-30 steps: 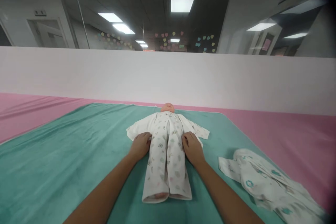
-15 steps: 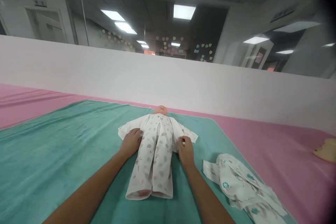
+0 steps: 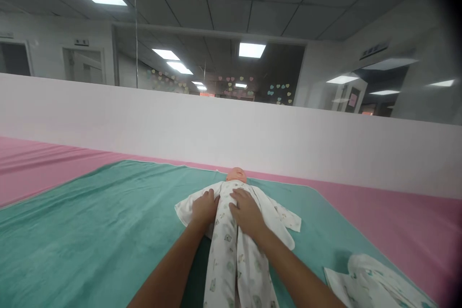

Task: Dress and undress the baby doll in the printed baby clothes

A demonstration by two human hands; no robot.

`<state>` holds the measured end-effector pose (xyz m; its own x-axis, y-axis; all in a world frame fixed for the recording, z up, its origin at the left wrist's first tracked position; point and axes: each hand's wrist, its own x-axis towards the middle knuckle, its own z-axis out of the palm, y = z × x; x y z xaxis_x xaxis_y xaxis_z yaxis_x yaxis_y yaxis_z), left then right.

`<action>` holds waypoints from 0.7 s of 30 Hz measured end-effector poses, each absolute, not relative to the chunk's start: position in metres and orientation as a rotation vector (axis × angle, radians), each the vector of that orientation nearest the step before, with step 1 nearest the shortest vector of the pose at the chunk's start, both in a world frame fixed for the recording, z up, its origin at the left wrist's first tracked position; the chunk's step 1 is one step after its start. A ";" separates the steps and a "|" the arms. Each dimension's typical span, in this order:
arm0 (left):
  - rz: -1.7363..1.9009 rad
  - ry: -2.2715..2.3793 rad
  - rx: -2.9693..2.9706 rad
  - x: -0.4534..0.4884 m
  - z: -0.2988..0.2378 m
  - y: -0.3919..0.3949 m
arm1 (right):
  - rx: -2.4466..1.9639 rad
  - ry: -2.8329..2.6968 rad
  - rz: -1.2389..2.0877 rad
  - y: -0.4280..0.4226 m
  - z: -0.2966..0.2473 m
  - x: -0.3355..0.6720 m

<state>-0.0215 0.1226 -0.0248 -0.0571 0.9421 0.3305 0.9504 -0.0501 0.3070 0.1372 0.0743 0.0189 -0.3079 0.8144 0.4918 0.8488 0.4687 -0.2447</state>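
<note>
A baby doll lies on its back, its head toward the wall. It wears a white long-sleeved baby shirt, spread out to both sides, and white patterned baby trousers pulled up high over the body. At the left edge of the trousers, my left hand has its fingers bent and pressed together on the cloth; its fingertips are partly hidden. My right hand rests on the front of the trousers, fingers stretched out and thumb apart.
Beneath the doll is a green cloth over a pink covering. Crumpled white printed baby clothes lie at the lower right. A low white wall with glass above it runs behind the doll.
Both hands have moved inward and up the doll, from beside the trousers onto them. The right side of the shirt is now spread wider. The camera has tilted up.
</note>
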 end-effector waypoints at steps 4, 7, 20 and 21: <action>-0.760 -2.138 -2.215 -0.025 -0.030 0.128 | -1.544 -2.352 -0.132 0.135 0.037 0.114; -0.832 -2.157 -2.209 -0.027 -0.031 0.130 | -1.614 -2.454 -0.057 0.165 0.044 0.100; -1.300 -2.274 -1.845 -0.037 -0.023 0.126 | -1.342 -2.926 0.086 0.199 0.053 0.091; -1.306 -2.248 -1.829 -0.036 -0.022 0.125 | -1.303 -2.960 0.081 0.198 0.051 0.088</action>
<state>-0.0362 0.1250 -0.0223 -0.3373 0.8286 0.4467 0.7984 0.0004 0.6021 0.0884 0.1985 0.0514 -0.6718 0.7332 -0.1058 0.7379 0.6749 -0.0082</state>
